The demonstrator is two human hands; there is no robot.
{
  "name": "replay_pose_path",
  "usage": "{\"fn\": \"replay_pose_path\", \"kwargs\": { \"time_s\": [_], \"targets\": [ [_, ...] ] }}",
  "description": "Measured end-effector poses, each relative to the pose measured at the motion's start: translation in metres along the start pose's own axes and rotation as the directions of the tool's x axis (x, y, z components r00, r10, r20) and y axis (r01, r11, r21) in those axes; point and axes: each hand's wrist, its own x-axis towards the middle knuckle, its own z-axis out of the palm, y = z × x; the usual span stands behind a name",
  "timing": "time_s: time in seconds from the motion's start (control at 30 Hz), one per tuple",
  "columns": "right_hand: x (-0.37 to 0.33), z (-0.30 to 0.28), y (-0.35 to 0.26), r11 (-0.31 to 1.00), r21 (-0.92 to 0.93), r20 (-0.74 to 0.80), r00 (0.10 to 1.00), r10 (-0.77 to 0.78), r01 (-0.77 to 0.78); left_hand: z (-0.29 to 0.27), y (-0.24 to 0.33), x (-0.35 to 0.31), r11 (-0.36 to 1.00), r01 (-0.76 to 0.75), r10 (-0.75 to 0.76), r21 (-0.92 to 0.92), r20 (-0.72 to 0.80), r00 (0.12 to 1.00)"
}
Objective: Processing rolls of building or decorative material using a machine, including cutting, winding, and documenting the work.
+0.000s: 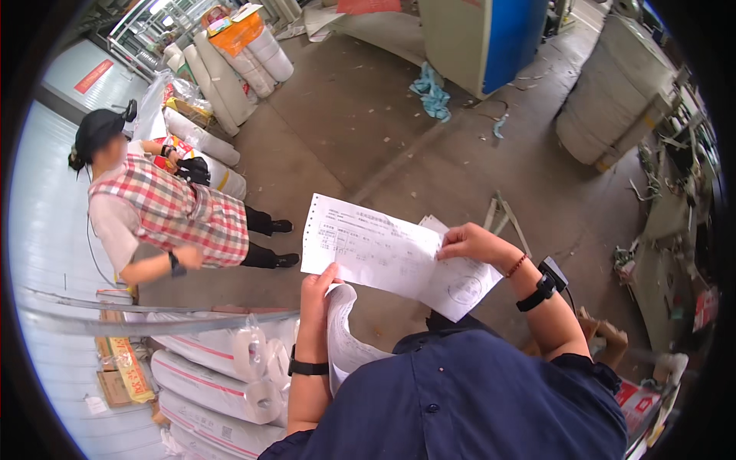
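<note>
Both hands hold a printed form sheet [383, 253] before the chest, its long axis running left-right: left hand [318, 295] fingers pinch its lower-left edge, right hand [471, 244] fingers pinch its right edge.

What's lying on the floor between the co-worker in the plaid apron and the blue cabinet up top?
In the head view, mostly bare concrete floor, with a heap of light blue scraps near the blue cabinet; the person in the plaid apron stands far left.
</note>
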Motion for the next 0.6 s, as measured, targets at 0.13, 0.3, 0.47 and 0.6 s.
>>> {"fn": "replay_pose_path", "kwargs": {
  "time_s": [0.13,0.3,0.47,0.6],
  "targets": [
    [0.139,-0.068,-0.054,0.968,0.25,0.006,1.0,-0.001,-0.001,0.022,0.08,0.094,0.993,-0.05,0.039,-0.108,-0.108,0.993],
    [0.306,-0.13,-0.126,0.915,0.396,0.149,0.989,0.017,-0.076,0.017,0.17,0.22,0.972,-0.089,0.029,-0.215,-0.267,0.963],
    [0.483,-0.164,-0.191,0.957,0.285,0.028,0.998,-0.061,0.051,-0.013,0.234,0.377,0.96,-0.143,0.075,-0.239,-0.27,0.96],
    [0.639,-0.217,-0.228,0.986,-0.079,-0.098,0.983,-0.155,0.147,-0.048,0.289,0.528,0.97,-0.244,0.236,-0.004,-0.243,0.941]
  ]
}}
